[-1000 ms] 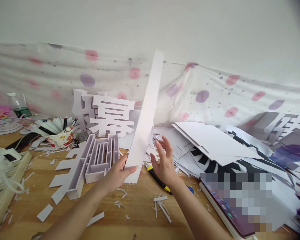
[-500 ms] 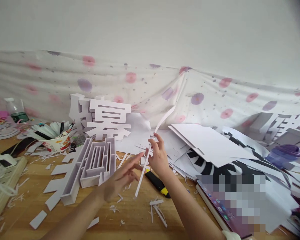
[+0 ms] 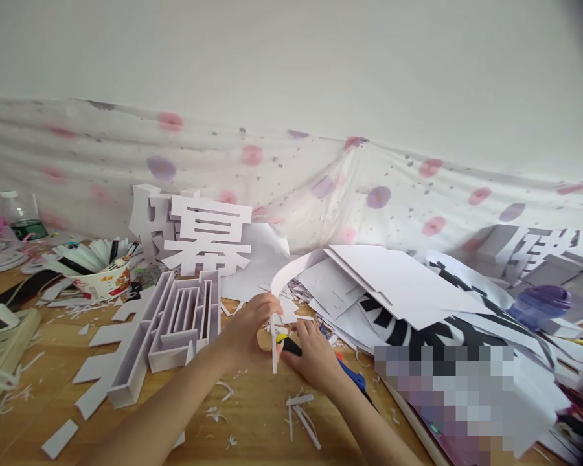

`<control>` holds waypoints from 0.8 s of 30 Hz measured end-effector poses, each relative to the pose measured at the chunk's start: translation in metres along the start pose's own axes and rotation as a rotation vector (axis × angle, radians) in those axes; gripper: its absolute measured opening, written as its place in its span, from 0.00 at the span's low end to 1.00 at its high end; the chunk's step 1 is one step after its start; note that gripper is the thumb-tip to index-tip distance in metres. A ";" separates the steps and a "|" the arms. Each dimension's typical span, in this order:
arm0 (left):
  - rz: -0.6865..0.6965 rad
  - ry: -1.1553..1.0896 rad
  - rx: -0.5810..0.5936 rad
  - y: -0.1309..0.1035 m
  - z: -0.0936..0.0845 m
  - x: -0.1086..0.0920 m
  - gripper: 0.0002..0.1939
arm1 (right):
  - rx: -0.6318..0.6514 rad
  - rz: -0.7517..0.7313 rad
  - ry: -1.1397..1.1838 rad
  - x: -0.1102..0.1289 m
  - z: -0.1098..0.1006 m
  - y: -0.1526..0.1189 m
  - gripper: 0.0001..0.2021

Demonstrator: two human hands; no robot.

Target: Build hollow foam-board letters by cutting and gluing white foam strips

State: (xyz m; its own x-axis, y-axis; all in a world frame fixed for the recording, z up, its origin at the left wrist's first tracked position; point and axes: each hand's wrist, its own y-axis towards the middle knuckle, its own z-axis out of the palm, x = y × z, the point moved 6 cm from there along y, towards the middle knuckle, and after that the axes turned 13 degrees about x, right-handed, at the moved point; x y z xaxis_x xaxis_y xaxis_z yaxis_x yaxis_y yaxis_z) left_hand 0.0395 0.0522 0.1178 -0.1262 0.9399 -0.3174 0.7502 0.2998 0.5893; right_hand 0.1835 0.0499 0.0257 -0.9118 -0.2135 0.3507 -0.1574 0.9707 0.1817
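Left hand (image 3: 250, 327), grip clamped on the white strip (image 3: 294, 266) curving toward the desk's (image 3: 257, 433) back edge; right hand (image 3: 315, 356) covers the cutter (image 3: 290, 345), grip unclear!

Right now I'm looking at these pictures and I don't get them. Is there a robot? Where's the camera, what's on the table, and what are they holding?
No robot here, just a person's two bare hands. One camera, worn on the person's head, took every picture, looking forward and down. The left hand holds a long white strip that curves. The right hand has its fingers at a black and yellow tool, maybe a knife; I can't tell how firmly. On the wooden table lie white scraps, a paper bowl full of strips and a stack of white sheets. A big white cut-out sign stands at the back.
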 end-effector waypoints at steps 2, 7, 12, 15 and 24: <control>-0.033 0.024 0.004 -0.003 -0.002 0.002 0.29 | 0.083 -0.003 -0.111 -0.003 0.008 -0.011 0.17; -0.091 0.054 0.017 -0.002 -0.014 0.001 0.32 | 0.073 -0.058 -0.340 -0.004 0.019 -0.017 0.15; -0.104 0.035 0.032 -0.003 -0.022 0.001 0.31 | 0.023 -0.022 -0.407 -0.009 0.030 -0.012 0.11; -0.126 0.030 0.045 -0.006 -0.022 0.004 0.31 | 0.014 0.000 -0.411 -0.008 0.028 -0.012 0.09; -0.179 0.011 0.020 -0.014 -0.031 0.017 0.31 | -0.147 -0.265 -0.019 0.026 -0.057 -0.035 0.16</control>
State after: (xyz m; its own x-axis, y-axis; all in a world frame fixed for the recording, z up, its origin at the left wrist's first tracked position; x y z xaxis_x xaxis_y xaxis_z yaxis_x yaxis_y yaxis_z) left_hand 0.0066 0.0692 0.1270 -0.2658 0.8736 -0.4076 0.7277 0.4591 0.5096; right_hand 0.1872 0.0045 0.0806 -0.8536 -0.4536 0.2561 -0.3355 0.8548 0.3960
